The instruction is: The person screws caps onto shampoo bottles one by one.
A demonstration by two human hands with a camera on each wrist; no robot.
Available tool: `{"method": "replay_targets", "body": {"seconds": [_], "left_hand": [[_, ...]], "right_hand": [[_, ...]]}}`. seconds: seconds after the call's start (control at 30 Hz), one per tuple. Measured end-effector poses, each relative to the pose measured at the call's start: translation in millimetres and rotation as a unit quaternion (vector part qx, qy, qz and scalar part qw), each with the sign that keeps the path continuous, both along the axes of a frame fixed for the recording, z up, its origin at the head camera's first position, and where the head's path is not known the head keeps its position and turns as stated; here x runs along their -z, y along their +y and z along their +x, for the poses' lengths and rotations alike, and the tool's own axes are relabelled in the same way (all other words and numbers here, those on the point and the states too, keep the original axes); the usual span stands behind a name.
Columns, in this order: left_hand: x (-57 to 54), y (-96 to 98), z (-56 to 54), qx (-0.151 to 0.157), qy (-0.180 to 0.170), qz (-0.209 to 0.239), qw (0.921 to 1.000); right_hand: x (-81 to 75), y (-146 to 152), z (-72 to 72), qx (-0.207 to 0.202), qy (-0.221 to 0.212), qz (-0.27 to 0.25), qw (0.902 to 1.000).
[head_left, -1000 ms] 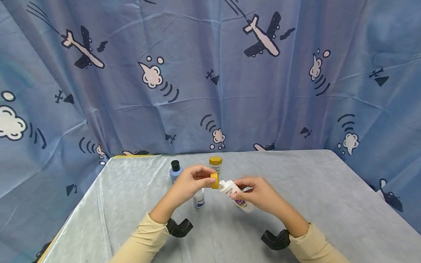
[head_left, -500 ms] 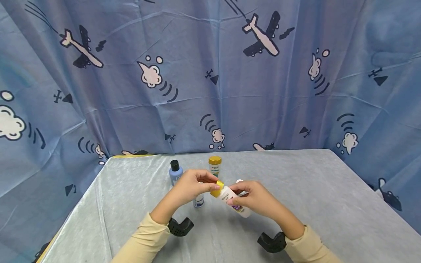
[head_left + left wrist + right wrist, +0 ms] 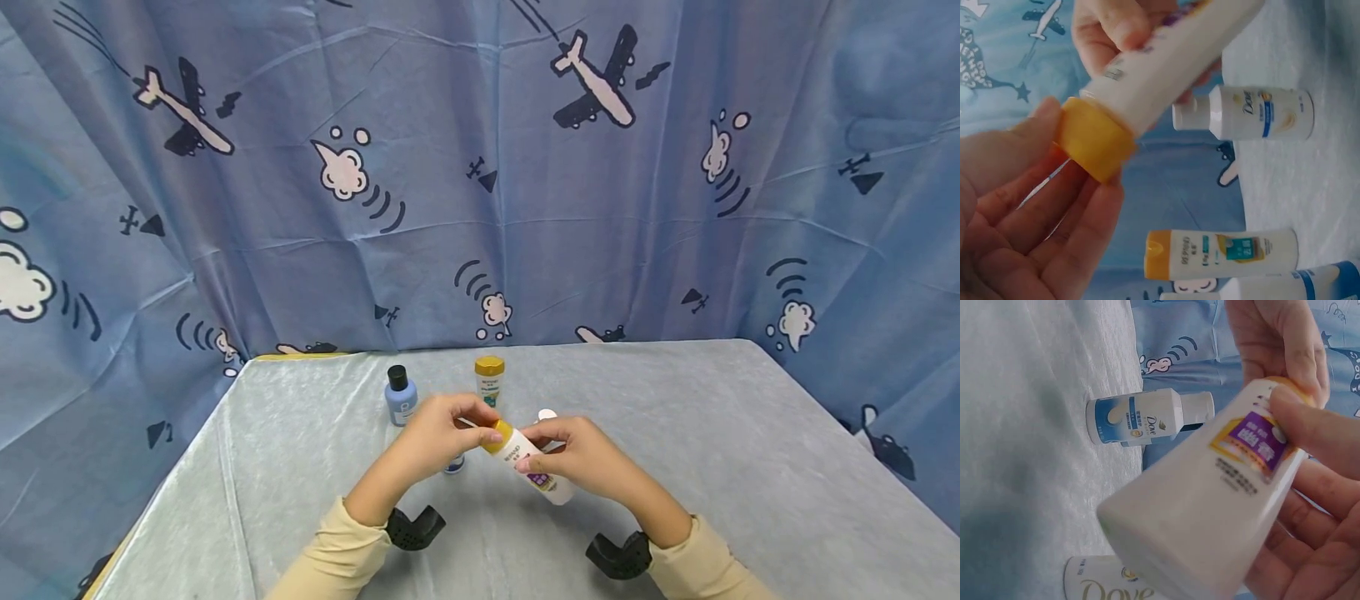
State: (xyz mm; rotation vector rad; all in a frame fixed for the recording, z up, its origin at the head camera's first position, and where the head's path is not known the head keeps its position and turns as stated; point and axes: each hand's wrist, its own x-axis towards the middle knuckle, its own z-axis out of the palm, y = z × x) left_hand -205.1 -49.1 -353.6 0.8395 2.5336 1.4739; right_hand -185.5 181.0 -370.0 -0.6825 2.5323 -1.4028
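Observation:
Tilted in the air over the table is a white bottle (image 3: pixel 537 473) with a purple label, its top toward the left. My right hand (image 3: pixel 592 454) grips it by the sides, thumb near the label. A yellow cap (image 3: pixel 1096 139) sits on the bottle's neck end, pinched between the thumb and fingers of my left hand (image 3: pixel 442 435). Whether the cap is fully seated cannot be told. In the right wrist view the bottle's base (image 3: pixel 1166 550) faces the camera, and the left fingers partly hide the cap.
Behind the hands stand a blue bottle with a black cap (image 3: pixel 401 398) and a white bottle with a yellow cap (image 3: pixel 490 380). A Dove bottle with a blue label (image 3: pixel 1135 417) is partly behind my left hand. Another white Dove bottle (image 3: pixel 1260 114) stands behind my right hand.
A second ago the yellow cap was apart from the bottle's bare neck. The hands have come together and lowered slightly, and the cap is now on the neck.

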Motion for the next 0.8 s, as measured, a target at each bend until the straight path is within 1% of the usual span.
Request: {"method": "replay_targets", "body": {"seconds": [0.13, 0.2, 0.27, 0.33, 0.4, 0.43, 0.5, 0.63, 0.8], "left_hand": [[-0.5, -1.8, 3.6, 0.033, 0.018, -0.002, 0.9993], [-2.2, -3.3, 4.7, 0.035, 0.02, 0.002, 0.9992], [-4.5, -4.8, 6.1, 0.011, 0.004, 0.013, 0.9998], [-6.7, -5.6, 7.4, -0.034, -0.007, 0.013, 0.9993], [-7.6, -5.5, 8.4, -0.076, -0.02, 0.005, 0.9969], [-7.5, -4.9, 8.8, -0.091, -0.026, -0.004, 0.9955], [-6.2, -2.9, 9.2, -0.106, -0.029, -0.019, 0.9938], [-2.7, 0.4, 9.9, -0.095, -0.041, -0.012, 0.9946], [-2.5, 0.3, 9.0, -0.069, -0.016, -0.013, 0.9974]], "right_hand": [[1.2, 1.5, -0.2, 0.0, -0.003, -0.004, 1.0], [1.4, 1.7, -0.3, 0.002, -0.007, -0.005, 1.0], [1.3, 1.5, -0.2, 0.004, -0.01, -0.007, 0.9999], [1.2, 1.2, -0.1, 0.005, -0.01, -0.008, 0.9999], [1.1, 1.0, 0.0, 0.007, -0.006, -0.009, 0.9999], [1.1, 1.0, 0.1, 0.007, -0.003, -0.01, 0.9999], [1.2, 1.0, 0.3, 0.006, 0.001, -0.011, 0.9999], [1.4, 0.4, 0.8, 0.001, 0.004, -0.014, 0.9999], [1.8, 0.2, 0.8, -0.001, 0.002, -0.017, 0.9999]]}}
